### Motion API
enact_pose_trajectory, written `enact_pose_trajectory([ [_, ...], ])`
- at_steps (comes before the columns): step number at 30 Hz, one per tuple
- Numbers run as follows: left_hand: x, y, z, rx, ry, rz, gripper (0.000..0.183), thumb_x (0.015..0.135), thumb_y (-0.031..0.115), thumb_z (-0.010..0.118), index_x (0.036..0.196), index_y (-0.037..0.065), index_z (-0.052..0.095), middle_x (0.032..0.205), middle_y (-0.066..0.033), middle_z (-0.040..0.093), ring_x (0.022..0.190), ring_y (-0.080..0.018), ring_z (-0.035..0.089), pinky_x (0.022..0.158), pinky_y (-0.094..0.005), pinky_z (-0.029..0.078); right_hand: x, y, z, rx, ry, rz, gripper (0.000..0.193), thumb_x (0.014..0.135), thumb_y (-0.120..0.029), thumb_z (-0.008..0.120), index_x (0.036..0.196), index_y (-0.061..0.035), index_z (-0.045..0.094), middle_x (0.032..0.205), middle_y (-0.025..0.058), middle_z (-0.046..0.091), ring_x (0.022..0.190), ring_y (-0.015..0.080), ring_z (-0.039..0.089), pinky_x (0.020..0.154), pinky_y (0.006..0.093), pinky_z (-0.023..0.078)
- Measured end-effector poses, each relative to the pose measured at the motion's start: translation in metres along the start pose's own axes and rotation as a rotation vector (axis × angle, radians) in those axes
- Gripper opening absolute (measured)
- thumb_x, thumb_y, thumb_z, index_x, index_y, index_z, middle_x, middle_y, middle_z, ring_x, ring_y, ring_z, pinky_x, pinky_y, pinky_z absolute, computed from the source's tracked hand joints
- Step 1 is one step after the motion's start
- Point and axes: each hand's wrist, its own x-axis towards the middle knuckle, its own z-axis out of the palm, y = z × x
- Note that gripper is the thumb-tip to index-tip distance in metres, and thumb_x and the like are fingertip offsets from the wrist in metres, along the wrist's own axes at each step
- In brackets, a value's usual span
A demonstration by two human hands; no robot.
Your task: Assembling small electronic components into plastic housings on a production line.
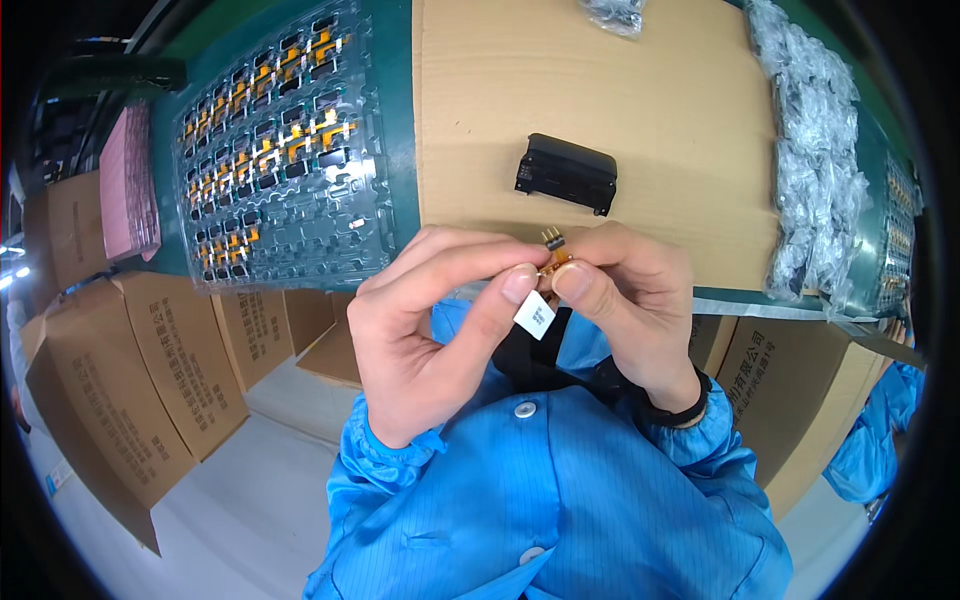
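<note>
Spreading from eleven to two o'clock beyond the hands, a broad tan cardboard sheet (650, 110) covers the work surface! Over at ten o'clock, a clear moulded plastic tray (320, 225) carries rows of amber-and-black parts; at two, a heap of clear-wrapped pieces (815, 170) lines the edge. Centre stage, the bare left hand (420, 310) and bare right hand (635, 290) come nearly together, thumbs and fingers pinching one piece. Straight up at twelve sits a black plastic housing (568, 172), the nearest obstacle past the knuckles. And between the fingertips: a small amber flexible electronic part (561, 257), surely feather-light, bendy and easily creased, best gripped by its edges. Fingers mask its middle. A flat white square (535, 315) hangs at seven; a black gold-pinned tip (554, 238), probably stiffer, pokes toward twelve.
</note>
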Motion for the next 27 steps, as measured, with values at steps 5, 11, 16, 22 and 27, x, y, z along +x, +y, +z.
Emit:
enact_pose_trajectory([
  [5, -0.001, 0.002, -0.002, 0.058, -0.005, 0.027, 0.015, 0.08, -0.005, 0.072, 0.095, -0.002, 0.074, 0.09, -0.0119, 0.072, 0.084, -0.0185, 0.065, 0.077, -0.0289, 0.05, -0.002, -0.003, 0.006, -0.031, 0.021, 0.002, 0.012, 0.094, -0.005, 0.064, 0.099, 0.0062, 0.067, 0.089, 0.0074, 0.068, 0.083, 0.0089, 0.062, 0.072, 0.0232, 0.051],
  [11, -0.001, -0.001, -0.005, 0.082, -0.008, 0.056, 0.016, 0.079, -0.007, 0.072, 0.094, -0.001, 0.074, 0.089, -0.0113, 0.073, 0.082, -0.0185, 0.065, 0.076, -0.0288, 0.05, -0.001, 0.0, 0.007, -0.047, 0.053, 0.027, 0.013, 0.095, -0.007, 0.064, 0.099, 0.0055, 0.067, 0.087, 0.0059, 0.068, 0.081, 0.0078, 0.061, 0.071, 0.0218, 0.05],
  [16, -0.001, -0.005, -0.006, 0.103, 0.013, 0.094, 0.016, 0.077, -0.007, 0.073, 0.092, -0.001, 0.074, 0.088, -0.0102, 0.073, 0.081, -0.0184, 0.065, 0.076, -0.029, 0.049, 0.0, 0.003, 0.009, -0.056, 0.042, 0.037, 0.013, 0.095, -0.007, 0.063, 0.099, 0.0054, 0.067, 0.085, 0.0059, 0.068, 0.079, 0.0068, 0.061, 0.066, 0.0216, 0.048],
  [22, -0.007, -0.01, -0.014, 0.414, 0.15, 0.204, 0.009, 0.08, -0.007, 0.07, 0.089, -0.005, 0.071, 0.085, -0.0129, 0.07, 0.081, -0.0186, 0.063, 0.073, -0.0297, 0.049, 0.001, 0.002, -0.005, 0.389, -0.145, 0.499, 0.013, 0.091, -0.008, 0.069, 0.095, 0.0049, 0.068, 0.08, 0.0049, 0.069, 0.072, 0.008, 0.061, 0.062, 0.0227, 0.047],
  [27, -0.018, -0.043, -0.062, 0.965, 0.533, 0.002, 0.007, 0.082, -0.001, 0.074, 0.088, -0.001, 0.072, 0.084, -0.0104, 0.071, 0.078, -0.0161, 0.063, 0.073, -0.0312, 0.049, -0.004, -0.017, -0.016, -0.222, -0.275, 0.298, 0.006, 0.084, -0.004, 0.074, 0.085, 0.0017, 0.073, 0.076, 0.0082, 0.071, 0.067, 0.0105, 0.063, 0.059, 0.0247, 0.047],
])
